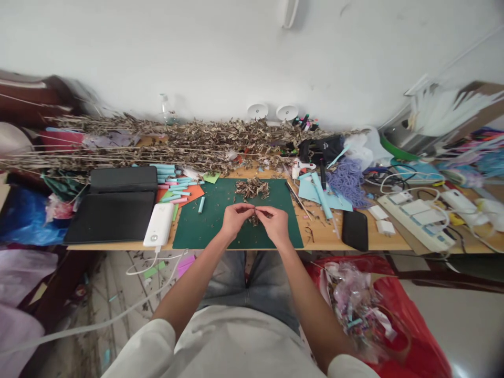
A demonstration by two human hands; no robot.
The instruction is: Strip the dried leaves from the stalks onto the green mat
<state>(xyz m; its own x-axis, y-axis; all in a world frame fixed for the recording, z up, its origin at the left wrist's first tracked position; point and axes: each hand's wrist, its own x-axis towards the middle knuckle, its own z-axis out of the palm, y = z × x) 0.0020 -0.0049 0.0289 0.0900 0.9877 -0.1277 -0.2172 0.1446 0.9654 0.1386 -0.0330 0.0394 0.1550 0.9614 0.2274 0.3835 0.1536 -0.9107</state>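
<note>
My left hand (235, 219) and my right hand (275, 223) meet over the green cutting mat (205, 226), fingertips pinched together on a small dried leafy piece (255, 212) held between them. Crumbs of dried leaf lie on the mat just under the hands. A small heap of dried leaves (252, 188) sits at the mat's far edge. A long bundle of dried stalks and leaves (165, 137) stretches across the back of the wooden table (326, 235).
Left of the mat lie a white power bank (158, 224), a black case (118, 205) and rolled paper tubes (175, 188). To the right are a black phone (355, 230), blue paper sheets (319, 193), purple cord (347, 180) and a power strip (419, 215). A red bag (394, 310) stands below.
</note>
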